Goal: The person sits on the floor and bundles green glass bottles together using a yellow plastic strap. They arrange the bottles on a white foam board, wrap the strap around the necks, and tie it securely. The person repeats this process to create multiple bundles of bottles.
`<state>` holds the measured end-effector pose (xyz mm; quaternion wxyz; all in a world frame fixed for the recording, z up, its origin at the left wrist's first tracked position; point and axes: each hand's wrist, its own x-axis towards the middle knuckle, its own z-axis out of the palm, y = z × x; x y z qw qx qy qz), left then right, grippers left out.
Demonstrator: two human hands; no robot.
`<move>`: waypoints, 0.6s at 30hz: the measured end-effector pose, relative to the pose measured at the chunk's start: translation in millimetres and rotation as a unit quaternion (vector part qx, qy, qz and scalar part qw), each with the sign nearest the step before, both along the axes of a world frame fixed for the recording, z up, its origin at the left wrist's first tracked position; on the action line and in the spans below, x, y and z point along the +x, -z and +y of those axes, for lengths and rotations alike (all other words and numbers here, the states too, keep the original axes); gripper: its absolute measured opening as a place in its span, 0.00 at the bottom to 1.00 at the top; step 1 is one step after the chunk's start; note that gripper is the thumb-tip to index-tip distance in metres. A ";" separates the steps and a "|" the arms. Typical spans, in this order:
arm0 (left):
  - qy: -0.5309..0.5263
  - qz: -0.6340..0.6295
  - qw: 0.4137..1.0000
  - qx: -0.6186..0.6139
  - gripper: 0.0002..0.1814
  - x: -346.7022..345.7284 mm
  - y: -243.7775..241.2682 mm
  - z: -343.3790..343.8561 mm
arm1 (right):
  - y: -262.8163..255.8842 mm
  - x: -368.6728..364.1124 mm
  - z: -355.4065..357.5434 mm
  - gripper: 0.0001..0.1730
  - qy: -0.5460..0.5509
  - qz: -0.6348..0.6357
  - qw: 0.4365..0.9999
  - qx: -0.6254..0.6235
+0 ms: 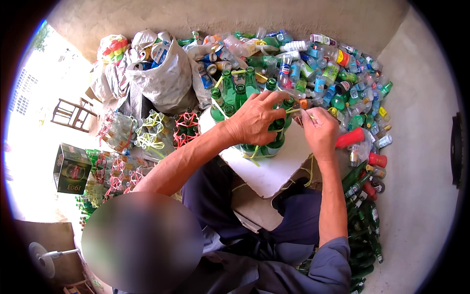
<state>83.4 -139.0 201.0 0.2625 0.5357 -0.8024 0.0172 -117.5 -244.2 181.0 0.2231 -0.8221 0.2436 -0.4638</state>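
Observation:
A cluster of green glass bottles (228,86) stands upright on a white board (271,180) in front of me. Yellow plastic strap (238,72) runs around the bottle necks, with loose ends near the cluster's base. My left hand (257,117) lies across the bottle tops, fingers curled over several necks and hiding some of them. At the cluster's right side, my right hand (321,126) pinches a length of yellow strap (293,111) stretched from the bottles.
Plastic bottles (330,73) are heaped by the back wall. A woven sack (165,81) holds cans. Strapped bottle bundles (117,167), a cardboard box (72,169) and a wooden chair (75,114) stand left. Green bottles (361,220) lie right. A fan (42,259) is at lower left.

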 end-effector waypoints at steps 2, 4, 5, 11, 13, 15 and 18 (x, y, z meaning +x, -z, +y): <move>-0.001 -0.011 0.999 -0.032 0.21 -1.3 -1.9 1.1 | -17.5 9.7 -4.8 0.07 -0.002 0.019 0.998 -0.052; -0.002 -0.014 0.998 -0.056 0.21 -3.5 -2.9 1.1 | -27.9 19.4 -10.9 0.08 -0.005 0.050 0.994 -0.093; 0.002 -0.016 0.998 -0.056 0.21 -4.2 -2.8 0.0 | -30.6 23.2 -13.2 0.08 -0.004 0.056 0.994 -0.094; 0.029 -0.012 0.998 -0.057 0.20 -3.5 0.2 -3.4 | -30.3 38.1 -33.5 0.08 -0.034 0.094 0.994 -0.042; 0.025 -0.009 0.999 -0.040 0.21 -1.9 1.4 -2.8 | -29.9 47.9 -45.6 0.07 -0.072 0.100 0.992 0.002; 0.021 -0.008 0.999 -0.025 0.22 -1.7 1.6 -2.2 | -28.2 57.0 -57.3 0.07 -0.073 0.151 0.981 0.100; 0.011 -0.004 1.000 0.002 0.23 -4.1 -1.3 -0.4 | -19.3 63.0 -73.4 0.07 -0.092 0.181 0.959 0.199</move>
